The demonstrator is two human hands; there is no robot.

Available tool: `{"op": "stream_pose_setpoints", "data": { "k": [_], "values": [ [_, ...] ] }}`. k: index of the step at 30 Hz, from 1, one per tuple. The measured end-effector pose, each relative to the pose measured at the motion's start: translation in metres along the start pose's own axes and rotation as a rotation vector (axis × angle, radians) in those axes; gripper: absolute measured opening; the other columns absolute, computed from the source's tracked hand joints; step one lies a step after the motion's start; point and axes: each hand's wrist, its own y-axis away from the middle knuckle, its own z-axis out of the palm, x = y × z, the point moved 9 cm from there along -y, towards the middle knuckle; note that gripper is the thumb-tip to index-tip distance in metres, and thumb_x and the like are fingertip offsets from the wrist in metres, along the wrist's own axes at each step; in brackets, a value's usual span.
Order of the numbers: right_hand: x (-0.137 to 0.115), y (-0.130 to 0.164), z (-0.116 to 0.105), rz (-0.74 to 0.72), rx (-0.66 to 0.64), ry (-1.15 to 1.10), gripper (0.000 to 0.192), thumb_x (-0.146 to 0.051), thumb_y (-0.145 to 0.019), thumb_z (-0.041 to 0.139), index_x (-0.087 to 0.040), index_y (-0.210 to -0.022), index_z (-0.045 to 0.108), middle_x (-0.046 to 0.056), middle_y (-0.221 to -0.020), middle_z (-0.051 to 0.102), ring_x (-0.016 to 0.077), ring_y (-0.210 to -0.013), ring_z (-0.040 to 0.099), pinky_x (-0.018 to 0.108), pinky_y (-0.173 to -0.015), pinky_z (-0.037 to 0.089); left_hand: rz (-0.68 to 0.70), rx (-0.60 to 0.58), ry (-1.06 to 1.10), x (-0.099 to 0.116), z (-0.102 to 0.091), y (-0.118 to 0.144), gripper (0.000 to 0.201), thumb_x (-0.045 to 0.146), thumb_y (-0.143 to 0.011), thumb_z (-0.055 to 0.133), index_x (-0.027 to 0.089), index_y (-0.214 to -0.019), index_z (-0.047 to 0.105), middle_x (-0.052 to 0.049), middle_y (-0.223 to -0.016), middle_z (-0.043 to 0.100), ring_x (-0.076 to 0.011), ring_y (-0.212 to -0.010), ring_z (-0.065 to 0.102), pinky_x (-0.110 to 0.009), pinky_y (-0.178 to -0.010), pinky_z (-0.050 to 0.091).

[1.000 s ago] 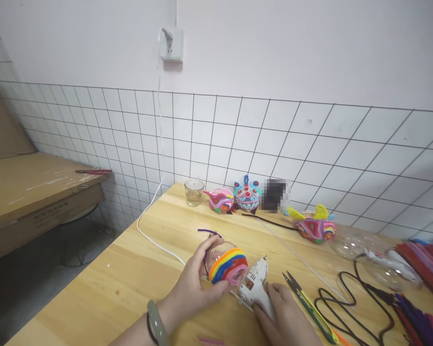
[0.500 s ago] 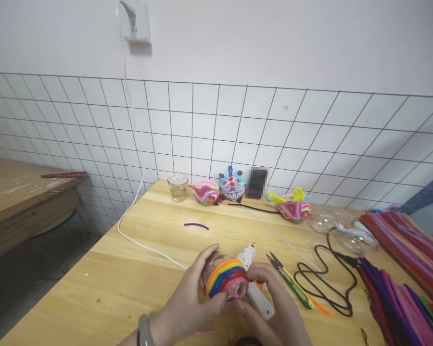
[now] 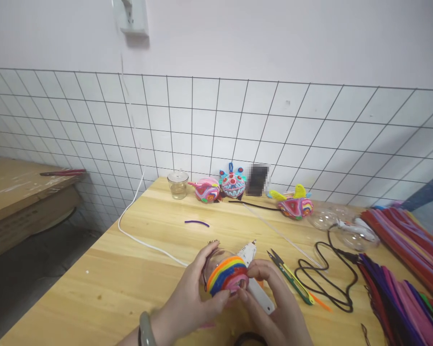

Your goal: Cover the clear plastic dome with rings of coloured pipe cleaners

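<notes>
Both hands hold a clear plastic ball wrapped in rainbow-coloured pipe cleaner bands (image 3: 226, 275) just above the near edge of the pale wooden table (image 3: 137, 278). The left hand (image 3: 195, 300) cups its left side, fingers curled round it; the right hand (image 3: 270, 302) pinches its right side. A white glue gun (image 3: 254, 278) lies just right of the ball, green-handled snips (image 3: 290, 278) beyond it.
</notes>
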Motion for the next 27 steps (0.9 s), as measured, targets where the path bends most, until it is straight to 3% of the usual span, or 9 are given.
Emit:
{"op": "stream_pose_setpoints", "data": {
  "k": [13,22,27],
  "values": [
    [0.0022,0.0011,0.002,0.061,0.021,-0.099,0.011,-0.02,-0.088,0.059,-0.029,-0.09,0.053,-0.002,-0.094,0.059,0.0131,-0.089,0.06,0.017,-0.078,0.049,0.004,0.099,-0.06,-0.0055,-0.0054,0.0008,0.074,0.028,-0.072,0.072,0.021,-0.139,0.041,-0.014,-0.139,0.052,-0.0317,-0.129,0.048,-0.046,-0.11,0.038],
    [0.0083,0.003,0.0053,0.079,0.017,-0.098,0.011,-0.02,-0.089,0.058,-0.029,-0.092,0.053,-0.001,-0.098,0.057,0.0128,-0.093,0.059,0.018,-0.081,0.047,-0.037,0.071,-0.028,-0.0072,-0.005,0.0014,0.075,0.034,-0.071,0.074,0.023,-0.138,0.041,-0.014,-0.142,0.049,-0.033,-0.13,0.047,-0.046,-0.108,0.039],
    [0.0094,0.0049,0.0065,0.084,0.032,-0.102,0.012,-0.02,-0.09,0.059,-0.03,-0.093,0.052,-0.001,-0.099,0.056,0.0128,-0.095,0.057,0.018,-0.082,0.046,-0.053,0.025,-0.006,-0.0029,-0.0019,0.0011,0.075,0.034,-0.074,0.072,0.022,-0.139,0.039,-0.013,-0.135,0.057,-0.0314,-0.123,0.053,-0.045,-0.107,0.04]
  ]
}}
